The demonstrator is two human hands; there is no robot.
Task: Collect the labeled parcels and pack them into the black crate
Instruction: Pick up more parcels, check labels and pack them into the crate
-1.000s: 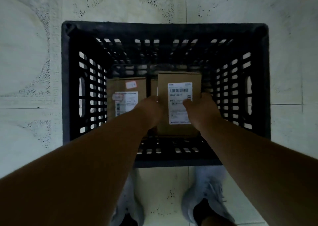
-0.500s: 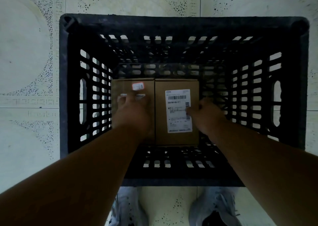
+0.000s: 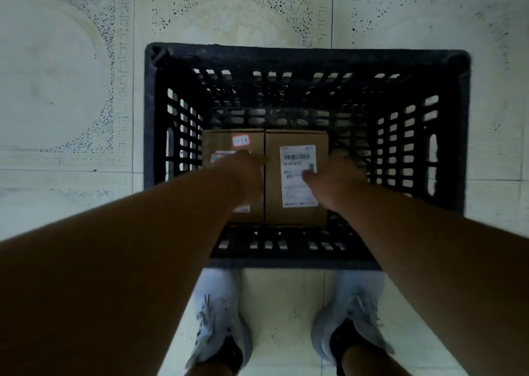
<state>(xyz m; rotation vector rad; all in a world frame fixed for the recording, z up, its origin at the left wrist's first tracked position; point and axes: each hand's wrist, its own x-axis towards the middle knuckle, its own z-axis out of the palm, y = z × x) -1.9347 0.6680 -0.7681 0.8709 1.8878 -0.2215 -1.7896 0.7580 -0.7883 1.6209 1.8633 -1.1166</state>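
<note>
Head view: black crate (image 3: 306,60) is seen from straight above on a pale tiled floor (image 3: 71,89) with speckled arc patterns; its slotted walls enclose the work area on all four sides, and both forearms are reached in over the near rim. Grey sneakers (image 3: 217,318) are seen just below the near wall, toes pointing at the crate. Two brown cardboard parcels are lying flat on the crate bottom, side by side and touching along one long edge, pushed toward the left wall; bare slotted bottom is left to their right. Long axes of both are run near-to-far. Left parcel (image 3: 229,143) carries a small red-bordered sticker near its far end and a white label, mostly covered by the left hand (image 3: 246,172). Right parcel (image 3: 296,175) has its white shipping label face up, barcode toward the far end. Left hand is laid across the left parcel's top near the seam; blurred, so finger pose cannot be told. Right hand (image 3: 335,181) is set on the right parcel's right edge, thumb resting on the label, fingers bent over the side.
</note>
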